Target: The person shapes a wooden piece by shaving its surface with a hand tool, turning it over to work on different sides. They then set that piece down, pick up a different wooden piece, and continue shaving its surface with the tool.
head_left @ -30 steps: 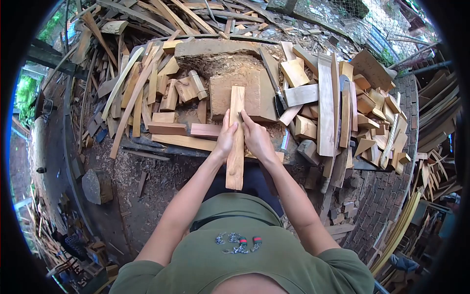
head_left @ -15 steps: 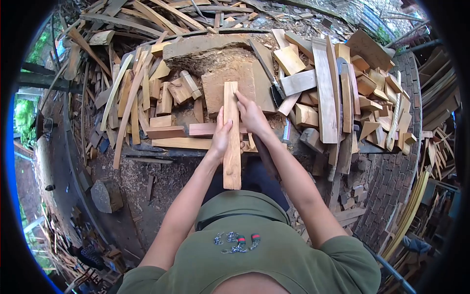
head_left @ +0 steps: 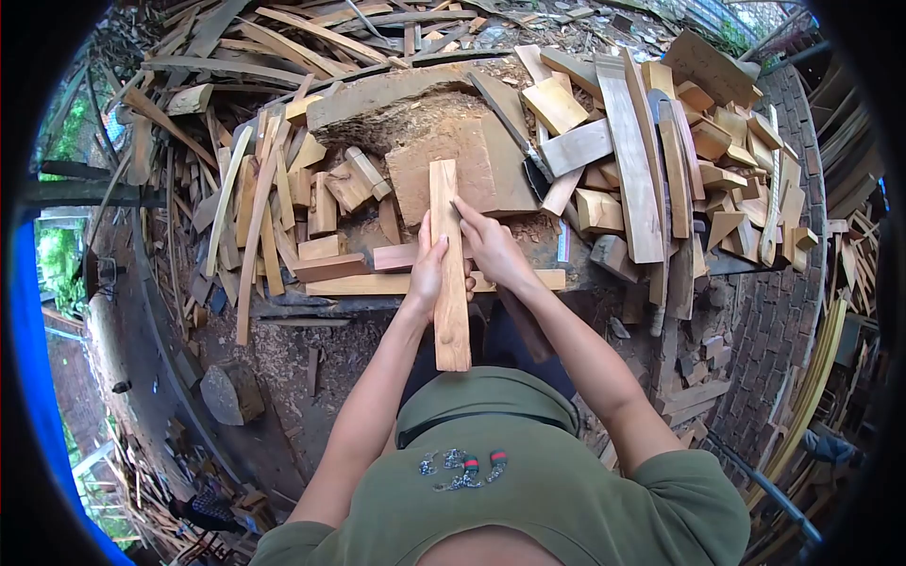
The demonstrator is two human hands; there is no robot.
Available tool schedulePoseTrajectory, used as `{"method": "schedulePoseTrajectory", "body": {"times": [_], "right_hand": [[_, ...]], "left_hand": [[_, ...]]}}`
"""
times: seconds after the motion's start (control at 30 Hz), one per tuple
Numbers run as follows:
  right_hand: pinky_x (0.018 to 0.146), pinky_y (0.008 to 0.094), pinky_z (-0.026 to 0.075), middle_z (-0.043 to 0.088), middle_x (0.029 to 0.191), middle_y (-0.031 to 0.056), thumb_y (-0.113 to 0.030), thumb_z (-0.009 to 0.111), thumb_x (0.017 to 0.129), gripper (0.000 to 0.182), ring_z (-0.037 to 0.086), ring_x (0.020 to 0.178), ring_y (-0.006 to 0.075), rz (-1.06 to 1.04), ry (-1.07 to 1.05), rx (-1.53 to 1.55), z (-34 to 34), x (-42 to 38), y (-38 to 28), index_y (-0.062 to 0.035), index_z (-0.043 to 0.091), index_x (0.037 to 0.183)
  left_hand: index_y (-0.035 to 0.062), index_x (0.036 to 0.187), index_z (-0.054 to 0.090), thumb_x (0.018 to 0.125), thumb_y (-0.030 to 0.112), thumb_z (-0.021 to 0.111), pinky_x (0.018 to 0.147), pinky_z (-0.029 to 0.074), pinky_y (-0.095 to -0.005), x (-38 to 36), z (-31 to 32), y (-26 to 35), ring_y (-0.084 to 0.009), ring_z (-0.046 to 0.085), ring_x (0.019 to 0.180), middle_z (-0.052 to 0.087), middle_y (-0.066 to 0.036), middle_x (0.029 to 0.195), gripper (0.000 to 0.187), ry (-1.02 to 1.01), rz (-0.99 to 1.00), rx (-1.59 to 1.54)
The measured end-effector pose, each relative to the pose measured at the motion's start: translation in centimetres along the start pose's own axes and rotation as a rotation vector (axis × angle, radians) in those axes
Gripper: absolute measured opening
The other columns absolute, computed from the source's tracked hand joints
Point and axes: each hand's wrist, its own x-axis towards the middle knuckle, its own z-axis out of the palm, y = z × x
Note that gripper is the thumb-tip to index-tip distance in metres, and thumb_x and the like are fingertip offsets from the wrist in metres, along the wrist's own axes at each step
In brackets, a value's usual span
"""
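Both hands clamped on plank [head_left: 450,264]: L hand [head_left: 427,272] at 9, R hand [head_left: 491,250] at 3; block [head_left: 444,170] at 12.

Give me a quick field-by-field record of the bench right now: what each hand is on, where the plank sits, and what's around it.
left hand: gripping the left edge of the plank, about midway along it
right hand: on the plank's right edge, holding a thin dark tool whose tip meets the wood; what tool it is cannot be told
plank: long, pale, lying lengthwise away from the person, far end on the wood block, near end over the lap
hatchet: lying on the block, right of the plank
offcut pile: stacked to the right
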Motion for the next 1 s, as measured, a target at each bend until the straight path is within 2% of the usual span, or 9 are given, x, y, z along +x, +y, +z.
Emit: {"method": "schedulePoseTrajectory", "body": {"times": [0.23,0.3,0.33,0.43,0.57,0.7,0.9,0.97,1.0], "right_hand": [[0.089,0.0389,0.047,0.058,0.114,0.0291,-0.018,0.045,0.096,0.041,0.057,0.109,0.0391,-0.091,0.090,-0.021,0.1,3.3,0.5,-0.0092,0.045,0.136],[0.081,0.0382,0.050,0.061,0.106,0.0295,-0.018,0.046,0.095,0.041,0.063,0.099,0.0382,0.168,-0.032,0.070,-0.4,1.3,-1.2,-0.0107,0.046,0.136],[0.073,0.0384,0.051,0.063,0.096,0.0290,-0.019,0.046,0.095,0.040,0.068,0.085,0.0352,-0.045,0.108,0.067,0.6,0.3,-0.7,-0.0124,0.046,0.135],[0.068,0.0384,0.052,0.064,0.091,0.0282,-0.019,0.047,0.095,0.040,0.068,0.077,0.0320,0.094,-0.027,0.091,-0.3,-0.1,-1.5,-0.0122,0.047,0.135],[0.070,0.0407,0.052,0.064,0.094,0.0271,-0.022,0.047,0.095,0.040,0.068,0.081,0.0335,-0.110,0.254,-0.091,1.6,7.3,2.0,-0.0121,0.049,0.134],[0.083,0.0426,0.049,0.061,0.106,0.0279,-0.022,0.046,0.095,0.039,0.061,0.098,0.0409,-0.102,0.153,-0.008,0.9,4.1,-0.2,-0.0100,0.050,0.132],[0.091,0.0410,0.047,0.060,0.112,0.0262,-0.020,0.046,0.095,0.040,0.058,0.107,0.0400,-0.119,0.107,-0.065,-0.2,5.9,0.1,-0.0102,0.048,0.133],[0.086,0.0395,0.050,0.065,0.100,0.0256,-0.020,0.045,0.095,0.041,0.065,0.094,0.0358,0.211,-0.017,0.050,-1.3,6.7,-2.0,-0.0110,0.047,0.135],[0.074,0.0367,0.054,0.065,0.079,0.0224,-0.019,0.045,0.095,0.042,0.068,0.072,0.0258,0.152,-0.006,0.028,-1.4,6.2,-2.0,-0.0128,0.046,0.137]], "left_hand": [[0.0327,0.148,0.000,0.100,0.027,0.027,0.041,0.047,-0.0341,0.1,0.2,-0.1,-0.0225,0.052,0.049,0.050,-0.012,0.070,0.054,0.004,-0.015,-0.057],[0.0331,0.147,0.001,0.100,0.027,0.027,0.041,0.047,-0.0340,0.2,0.1,0.0,-0.0226,0.051,0.049,0.050,-0.012,0.069,0.054,-0.009,-0.005,-0.062],[0.0328,0.147,0.002,0.100,0.027,0.027,0.042,0.048,-0.0339,0.1,0.0,0.3,-0.0226,0.051,0.048,0.050,-0.012,0.069,0.053,-0.027,-0.013,-0.069],[0.0336,0.146,0.005,0.101,0.028,0.027,0.042,0.048,-0.0339,-0.4,-0.3,0.4,-0.0230,0.050,0.048,0.050,-0.013,0.071,0.051,-0.041,-0.060,-0.089],[0.0357,0.144,0.009,0.101,0.030,0.027,0.044,0.048,-0.0344,-0.4,-0.6,0.8,-0.0242,0.051,0.052,0.050,-0.014,0.073,0.047,-0.053,-0.103,-0.154],[0.0351,0.143,0.012,0.101,0.031,0.027,0.046,0.048,-0.0346,-0.2,-0.7,1.5,-0.0241,0.050,0.054,0.049,-0.014,0.075,0.046,-0.085,-0.130,-0.268],[0.0359,0.143,0.011,0.101,0.031,0.027,0.047,0.047,-0.0345,-0.5,-0.6,1.0,-0.0230,0.050,0.055,0.049,-0.014,0.075,0.045,-0.081,-0.116,-0.281],[0.0355,0.143,0.010,0.102,0.032,0.026,0.048,0.047,-0.0339,-0.4,-1.1,1.2,-0.0229,0.050,0.055,0.049,-0.013,0.075,0.045,-0.099,-0.119,-0.293],[0.0349,0.143,0.011,0.102,0.032,0.026,0.048,0.047,-0.0336,-0.2,-1.3,1.1,-0.0228,0.050,0.055,0.049,-0.013,0.075,0.045,-0.094,-0.126,-0.316]]}}
